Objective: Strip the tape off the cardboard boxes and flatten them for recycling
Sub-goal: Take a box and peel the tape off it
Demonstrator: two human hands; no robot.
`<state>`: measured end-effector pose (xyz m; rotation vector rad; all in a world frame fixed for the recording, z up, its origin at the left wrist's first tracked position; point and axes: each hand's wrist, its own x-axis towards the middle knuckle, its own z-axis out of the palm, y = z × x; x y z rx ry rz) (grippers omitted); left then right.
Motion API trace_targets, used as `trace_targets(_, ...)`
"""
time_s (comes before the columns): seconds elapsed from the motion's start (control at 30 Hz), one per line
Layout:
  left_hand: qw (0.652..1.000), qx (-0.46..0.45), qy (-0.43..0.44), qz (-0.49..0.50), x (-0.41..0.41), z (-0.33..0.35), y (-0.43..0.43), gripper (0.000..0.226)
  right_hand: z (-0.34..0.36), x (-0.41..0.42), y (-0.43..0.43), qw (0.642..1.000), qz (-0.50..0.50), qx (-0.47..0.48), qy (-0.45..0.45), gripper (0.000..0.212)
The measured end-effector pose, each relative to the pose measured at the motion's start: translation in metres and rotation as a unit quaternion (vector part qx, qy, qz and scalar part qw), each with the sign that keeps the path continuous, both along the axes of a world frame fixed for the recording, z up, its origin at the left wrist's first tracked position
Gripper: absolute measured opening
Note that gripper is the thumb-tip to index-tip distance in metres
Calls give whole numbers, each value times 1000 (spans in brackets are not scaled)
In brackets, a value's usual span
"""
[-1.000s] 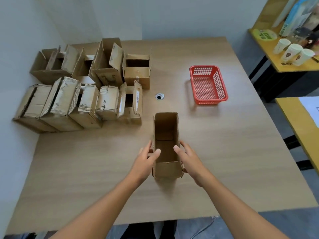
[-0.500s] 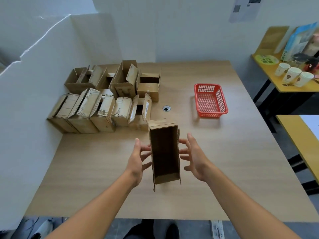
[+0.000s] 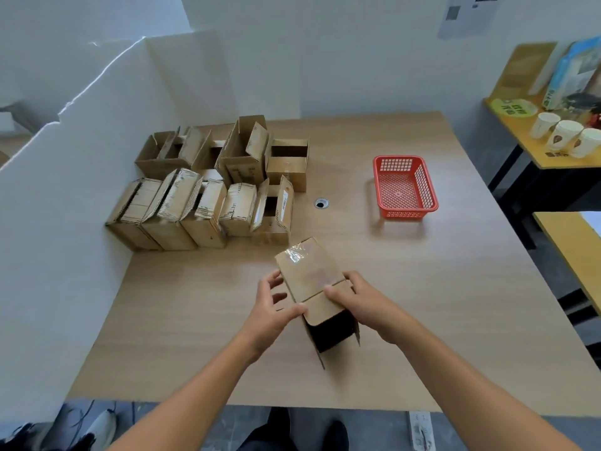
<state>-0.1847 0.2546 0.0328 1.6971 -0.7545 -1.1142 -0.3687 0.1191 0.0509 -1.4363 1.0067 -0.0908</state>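
Head view: both hands grasp one cardboard box (image 3: 313, 281) near the middle of the table (image 3: 439, 320). The left hand (image 3: 272, 308) curls round its left side with the thumb on top, and the right hand (image 3: 361, 298) clasps the right side, thumb laid on the upper face. The box's dark open end faces the person. Crumpled clear tape (image 3: 294, 255) sits on its far edge, at 12 o'clock. More boxes (image 3: 208, 193) cluster at 10 o'clock, well apart from a red basket (image 3: 403, 187) at 1 o'clock.
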Motion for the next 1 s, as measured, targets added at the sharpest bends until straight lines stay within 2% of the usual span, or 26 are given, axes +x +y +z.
trace_targets(0.07,996,-23,-84,-3,12,-1,-3,89,-2,-6,-2,998,47,-42,-1,53)
trace_targets(0.13,983,-51,-173,-19,29,0,-11,77,0,-9,-8,993,82,-87,14,52)
trace_targets(0.23,962,-53,-251,-99,51,3,-28,62,7,-4,-17,973,132,-182,47,56)
trace_targets(0.37,963,2,-246,-112,65,2,-42,61,11,10,-23,918,152,-339,136,55)
trace_targets(0.43,963,7,-245,-111,69,-1,-41,58,10,21,-12,872,178,-411,197,55)
trace_targets(0.5,964,-6,-243,-110,72,-4,-36,54,5,31,8,836,182,-456,247,60)
trace_targets(0.57,964,-19,-243,-107,76,-6,-31,54,0,42,25,815,166,-483,274,62)
trace_targets(0.73,960,-54,-242,-128,87,-5,-24,30,-7,60,43,826,153,-456,293,72)
trace_targets(0.87,949,-64,-263,-161,98,-4,-20,20,-13,67,50,838,130,-444,290,75)
trace_targets(1.0,917,-102,-326,-203,104,-5,-19,12,-14,70,54,838,113,-441,301,77)
